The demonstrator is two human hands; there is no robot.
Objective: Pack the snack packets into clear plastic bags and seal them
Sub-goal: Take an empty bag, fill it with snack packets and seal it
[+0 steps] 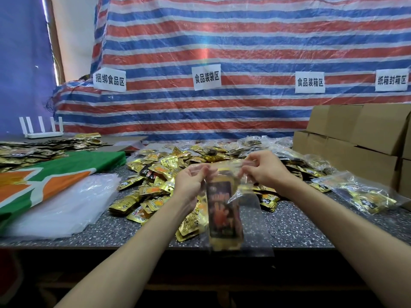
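Both hands (193, 181) (263, 168) pinch the clear bag (224, 214) above the table edge (166, 246)

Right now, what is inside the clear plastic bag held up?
The clear plastic bag, pinched by left hand and right hand, holds a dark snack packet with orange print and gold packets behind it; their number is covered.

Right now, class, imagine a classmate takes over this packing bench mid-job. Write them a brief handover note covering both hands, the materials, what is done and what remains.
Left hand and right hand: both pinch the top edge of one clear bag, held above the table, with snack packets inside.
Loose packets lie heaped behind it; empty bags are stacked at left; filled bags lie at right.
Done: this bag is loaded.
Left: finish its seal, which looks incomplete, then pack the heap.
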